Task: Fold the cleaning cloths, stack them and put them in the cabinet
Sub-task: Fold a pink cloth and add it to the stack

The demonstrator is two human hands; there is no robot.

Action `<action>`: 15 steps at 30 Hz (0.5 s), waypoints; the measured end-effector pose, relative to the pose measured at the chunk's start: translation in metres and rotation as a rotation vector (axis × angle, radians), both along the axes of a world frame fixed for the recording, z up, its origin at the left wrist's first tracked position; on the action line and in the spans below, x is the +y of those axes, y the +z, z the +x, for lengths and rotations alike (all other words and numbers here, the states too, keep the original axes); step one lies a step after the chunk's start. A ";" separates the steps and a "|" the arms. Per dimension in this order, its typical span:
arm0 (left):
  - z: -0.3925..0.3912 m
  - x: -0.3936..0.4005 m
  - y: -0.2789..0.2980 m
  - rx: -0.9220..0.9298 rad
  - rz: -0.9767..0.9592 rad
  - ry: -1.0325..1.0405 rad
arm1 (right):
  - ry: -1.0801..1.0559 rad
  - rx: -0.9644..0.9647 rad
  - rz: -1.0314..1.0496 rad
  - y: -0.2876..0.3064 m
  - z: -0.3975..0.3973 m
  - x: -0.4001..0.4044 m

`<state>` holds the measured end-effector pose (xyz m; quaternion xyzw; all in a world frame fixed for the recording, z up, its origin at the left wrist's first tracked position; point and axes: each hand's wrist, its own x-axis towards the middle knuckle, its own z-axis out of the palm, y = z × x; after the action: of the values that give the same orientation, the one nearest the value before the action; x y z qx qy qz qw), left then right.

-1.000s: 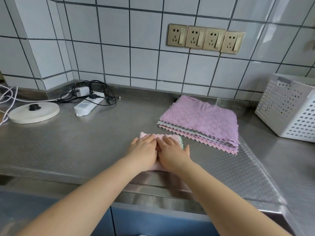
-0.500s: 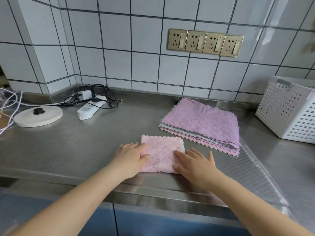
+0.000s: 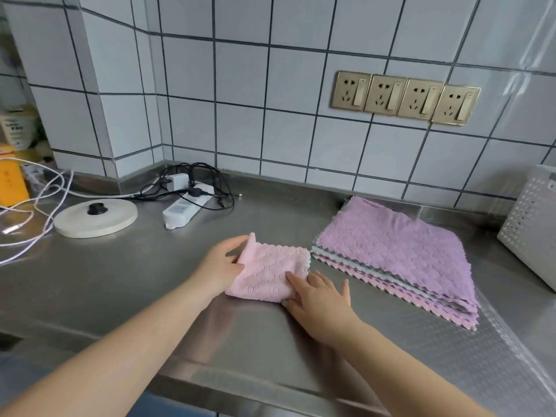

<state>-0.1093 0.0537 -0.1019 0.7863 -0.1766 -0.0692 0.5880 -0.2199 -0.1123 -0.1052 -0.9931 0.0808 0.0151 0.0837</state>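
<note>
A small folded pink cloth (image 3: 269,272) lies on the steel counter (image 3: 120,281) in front of me. My left hand (image 3: 221,266) grips its left edge, which is lifted and curled up. My right hand (image 3: 319,299) holds the cloth's near right corner, fingers on top. To the right lies a flat stack of unfolded cloths (image 3: 394,254), purple on top with grey and pink layers beneath. No cabinet door shows clearly; only the counter's front edge appears below.
A white perforated basket (image 3: 532,227) stands at the far right. A round white kettle base (image 3: 96,219), a white power strip (image 3: 186,207) with black cables and loose white cords (image 3: 36,203) sit at the back left. Gold wall sockets (image 3: 404,97) are above.
The hands went from pressing the cloth's middle to its two sides; now the left hand lifts the left edge and the right holds the near right corner. The view has tilted up.
</note>
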 end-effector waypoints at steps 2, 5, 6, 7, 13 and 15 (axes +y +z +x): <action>0.022 0.002 -0.001 -0.052 0.060 0.051 | 0.013 -0.014 -0.009 -0.002 0.025 0.006; 0.055 0.003 -0.006 -0.176 0.203 0.088 | 0.025 -0.030 -0.038 -0.002 0.061 0.010; 0.067 0.002 -0.008 -0.217 0.237 0.099 | 0.026 -0.036 -0.041 -0.002 0.073 0.009; 0.079 0.000 -0.009 -0.242 0.258 0.097 | 0.025 -0.044 -0.031 -0.002 0.087 0.008; 0.120 -0.014 -0.013 -0.254 0.301 0.103 | 0.029 -0.110 -0.009 -0.010 0.128 -0.007; 0.126 -0.016 -0.016 -0.249 0.307 0.113 | 0.022 -0.111 -0.029 -0.011 0.133 -0.010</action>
<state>0.0163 0.0378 -0.1175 0.8778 -0.1910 0.0355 0.4378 -0.0873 -0.1220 -0.1161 -0.9943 0.0654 -0.0401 0.0737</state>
